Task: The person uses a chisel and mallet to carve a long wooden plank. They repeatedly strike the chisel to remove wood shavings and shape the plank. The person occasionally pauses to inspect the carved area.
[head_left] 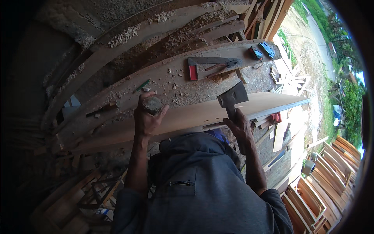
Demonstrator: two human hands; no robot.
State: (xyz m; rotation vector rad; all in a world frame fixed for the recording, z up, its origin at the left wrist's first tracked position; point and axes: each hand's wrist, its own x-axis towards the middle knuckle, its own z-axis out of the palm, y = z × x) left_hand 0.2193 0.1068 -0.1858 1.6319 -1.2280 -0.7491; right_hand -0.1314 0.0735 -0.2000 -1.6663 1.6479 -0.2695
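My left hand is closed around a rounded, grey-brown block, perhaps wood seen end-on. In my right hand is a hatchet with a dark head, held upright by its handle. Below both hands a long, pale board runs across in front of my body. On the bench plank beyond it lie a carpenter's square with a red stock, pliers, a blue-and-black tape measure, a blue tool and a thin green stick.
Curved timbers with shavings lie at the back. Scrap wood and boards are scattered at the right, with stacked lumber at lower right. A sunlit yard and plants are beyond. Dark timber pieces fill the lower left.
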